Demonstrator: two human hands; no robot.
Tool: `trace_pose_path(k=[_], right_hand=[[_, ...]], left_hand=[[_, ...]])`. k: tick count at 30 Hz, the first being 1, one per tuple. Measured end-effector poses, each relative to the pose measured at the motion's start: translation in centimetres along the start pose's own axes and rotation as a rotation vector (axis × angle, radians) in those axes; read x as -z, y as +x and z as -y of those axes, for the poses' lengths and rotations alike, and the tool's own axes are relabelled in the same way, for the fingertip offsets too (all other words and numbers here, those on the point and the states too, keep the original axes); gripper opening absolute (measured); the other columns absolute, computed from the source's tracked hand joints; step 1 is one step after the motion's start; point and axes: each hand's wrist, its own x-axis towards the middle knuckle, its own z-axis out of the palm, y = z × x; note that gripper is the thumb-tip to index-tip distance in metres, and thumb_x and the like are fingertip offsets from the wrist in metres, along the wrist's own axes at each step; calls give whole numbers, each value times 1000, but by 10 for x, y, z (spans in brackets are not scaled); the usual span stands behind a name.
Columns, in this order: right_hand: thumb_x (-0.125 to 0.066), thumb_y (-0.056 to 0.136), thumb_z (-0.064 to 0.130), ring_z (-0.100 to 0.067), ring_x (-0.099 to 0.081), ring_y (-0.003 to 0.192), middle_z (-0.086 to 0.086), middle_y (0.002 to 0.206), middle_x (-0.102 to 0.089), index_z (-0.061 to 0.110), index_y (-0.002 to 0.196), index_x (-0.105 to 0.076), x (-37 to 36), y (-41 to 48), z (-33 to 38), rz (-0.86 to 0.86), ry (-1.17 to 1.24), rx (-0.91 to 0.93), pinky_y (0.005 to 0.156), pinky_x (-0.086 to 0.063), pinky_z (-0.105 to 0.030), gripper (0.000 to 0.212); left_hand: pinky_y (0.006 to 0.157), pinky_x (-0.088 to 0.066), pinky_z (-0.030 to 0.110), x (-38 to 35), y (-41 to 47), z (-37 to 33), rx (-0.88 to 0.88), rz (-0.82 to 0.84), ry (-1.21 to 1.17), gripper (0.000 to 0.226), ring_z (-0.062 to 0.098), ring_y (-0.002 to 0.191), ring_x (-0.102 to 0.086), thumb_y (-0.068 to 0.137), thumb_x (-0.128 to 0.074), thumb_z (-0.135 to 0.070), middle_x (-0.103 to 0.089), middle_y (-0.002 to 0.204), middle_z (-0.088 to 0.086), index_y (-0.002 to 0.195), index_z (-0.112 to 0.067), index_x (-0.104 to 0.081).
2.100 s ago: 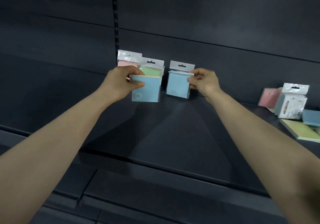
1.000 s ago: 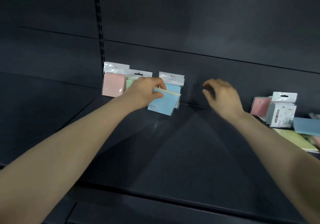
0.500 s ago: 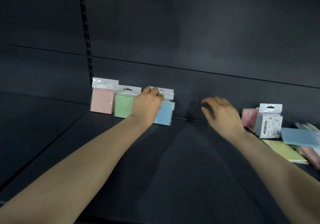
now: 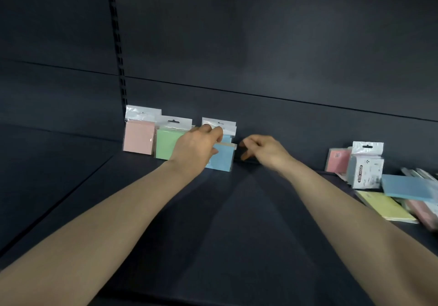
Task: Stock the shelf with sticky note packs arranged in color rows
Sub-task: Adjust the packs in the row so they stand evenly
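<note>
At the back-left corner of the dark matte metal shelf [image 4: 213, 222] stood a pale pink square sticky note pack [image 4: 138, 140] in a glossy clear sleeve with a white hang tab, upright against the back panel [image 4: 284, 121]. Just to its right stood a green pack [image 4: 167, 145] of the same make. The left hand [image 4: 196, 147] partly covered the green one and gripped the front blue pack [image 4: 222, 161], fingers curled over its top and thumb on its face. That pack stood near the shelf's back edge, against a second blue pack [image 4: 221, 125] of which little but the tab showed. The right hand [image 4: 265, 150] hovered just beside it, fingers loosely curled, holding nothing. Toward the right edge lay a loose heap of unsorted packs [image 4: 386, 207]: pink, white-labelled, blue and yellow.

The packs looked light, and stiff as paper blocks. The film sleeve was probably slippery and the tab floppy, so a pinch across the block's top or sides seemed safer than the tab.
</note>
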Motion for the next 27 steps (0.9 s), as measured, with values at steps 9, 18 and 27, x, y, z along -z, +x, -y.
trace_pose_path(k=[9,18,27], right_hand=[[-71,85,16,-14,-68,88,-3,92,-75,21,90,-72,-13,13,15,-90,361,-26,81,-51,-24,7],[-70,81,7,-8,-63,75,10,73,-67,24,82,-71,-11,19,27,-364,90,172,76,-50,-21,17],[-52,88,-2,8,-63,88,15,94,-72,24,96,-73,1,22,14,-306,70,254,80,-42,-1,35]], left_hand=[[77,-53,41,5,-4,6,-31,-100,38,34,27,100,-53,78,-73,-8,-59,109,5,110,-16,-64],[64,-53,34,6,-6,6,-215,-109,179,50,26,83,-56,49,-74,15,-61,93,4,91,-12,-69],[63,-58,34,-15,-10,-3,-263,131,293,61,29,86,-65,49,-82,4,-65,107,10,107,-9,-69]])
